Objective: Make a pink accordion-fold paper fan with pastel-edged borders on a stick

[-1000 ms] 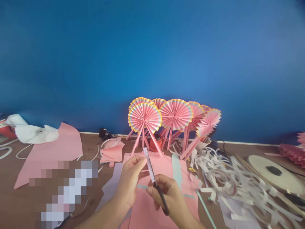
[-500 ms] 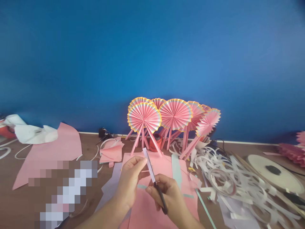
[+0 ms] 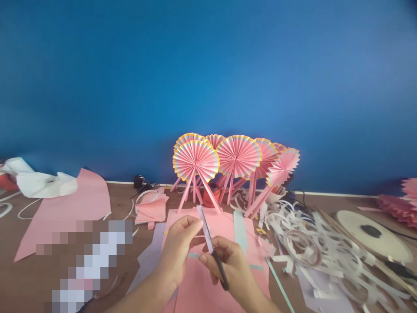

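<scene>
My right hand (image 3: 230, 265) is closed around the black-handled scissors (image 3: 221, 271), their blades pointing up and away from me. Along the blades lies a narrow pale lavender paper strip (image 3: 204, 227), which my left hand (image 3: 180, 243) pinches near its upper end between thumb and fingertips. How far apart the blades are is hard to tell. Both hands are above pink paper sheets (image 3: 202, 287) on the table. Just beyond stand several pleated pink paper fans (image 3: 196, 160) with yellow edges, on pink paper legs.
On the right lies a heap of curled white paper strips (image 3: 306, 243), beside a round white lid-like disc (image 3: 373, 234). A large pink sheet (image 3: 78, 204) and crumpled white paper (image 3: 48, 184) are at left. A small red container (image 3: 211, 195) stands behind the front fan. A blue wall (image 3: 208, 74) closes the back.
The view has shifted slightly. My hands, the strip and the scissors keep nearly the same pose, with the scissors' handles moved only a little.
</scene>
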The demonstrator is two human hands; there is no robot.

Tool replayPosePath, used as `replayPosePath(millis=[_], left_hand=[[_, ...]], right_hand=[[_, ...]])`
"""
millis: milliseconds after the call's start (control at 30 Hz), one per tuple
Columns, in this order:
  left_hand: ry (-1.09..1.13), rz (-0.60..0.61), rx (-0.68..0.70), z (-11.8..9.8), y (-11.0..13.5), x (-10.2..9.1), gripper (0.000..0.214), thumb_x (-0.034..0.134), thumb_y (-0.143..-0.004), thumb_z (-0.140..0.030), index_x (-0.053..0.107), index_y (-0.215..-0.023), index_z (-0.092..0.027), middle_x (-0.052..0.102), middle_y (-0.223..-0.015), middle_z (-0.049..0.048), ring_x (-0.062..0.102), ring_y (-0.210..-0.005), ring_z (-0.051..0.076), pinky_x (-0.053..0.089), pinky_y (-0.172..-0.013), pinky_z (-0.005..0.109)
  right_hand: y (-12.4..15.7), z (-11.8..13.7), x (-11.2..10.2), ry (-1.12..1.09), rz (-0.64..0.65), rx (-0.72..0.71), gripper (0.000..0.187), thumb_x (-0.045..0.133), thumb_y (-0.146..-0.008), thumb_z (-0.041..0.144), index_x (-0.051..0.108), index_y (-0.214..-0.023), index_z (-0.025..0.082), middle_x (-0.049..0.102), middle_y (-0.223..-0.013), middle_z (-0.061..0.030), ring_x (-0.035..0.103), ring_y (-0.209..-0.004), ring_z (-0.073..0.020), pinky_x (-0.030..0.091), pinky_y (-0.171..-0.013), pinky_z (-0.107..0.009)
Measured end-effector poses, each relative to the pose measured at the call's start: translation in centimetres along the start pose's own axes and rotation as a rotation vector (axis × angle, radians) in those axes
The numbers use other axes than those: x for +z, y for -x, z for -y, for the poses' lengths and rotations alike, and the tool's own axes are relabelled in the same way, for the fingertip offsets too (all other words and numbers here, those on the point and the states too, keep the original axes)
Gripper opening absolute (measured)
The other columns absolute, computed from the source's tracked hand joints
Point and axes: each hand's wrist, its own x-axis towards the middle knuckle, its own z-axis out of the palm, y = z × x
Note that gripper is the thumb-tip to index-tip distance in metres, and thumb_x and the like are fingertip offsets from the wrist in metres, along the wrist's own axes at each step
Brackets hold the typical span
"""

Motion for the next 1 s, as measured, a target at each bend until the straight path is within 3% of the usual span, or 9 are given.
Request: replayPosePath(millis=[500, 1000], left_hand=[[0.017, -0.035, 0.057, 0.1, -0.3, -0.2, 0.025, 0.063, -0.077, -0.032, 0.05, -0.061, -0.018, 0.056, -0.062, -0.0007, 0.054, -0.057, 0.014, 0.045, -0.059, 0.028], [0.003, -0.061, 0.049, -0.2, 0.0, 0.0, 0.025, 0.067, -0.072, -0.034, 0.051, -0.059, -0.018, 0.055, -0.06, -0.0012, 0.056, -0.06, 0.015, 0.045, -0.059, 0.026]], right_hand=[[0.1, -0.6, -0.2, -0.044, 0.052, -0.047, 0.048, 0.076, -0.057, 0.059, 0.054, -0.069, 0.018, 0.045, -0.042, 0.0073, 0.041, -0.038, -0.0075, 0.033, -0.038, -0.019], [-0.1, -1.5, -0.1, 0.01, 0.007, -0.064, 0.045, 0.074, -0.061, 0.057, 0.054, -0.068, 0.018, 0.042, -0.041, 0.0089, 0.037, -0.035, -0.0061, 0.03, -0.034, -0.017]])
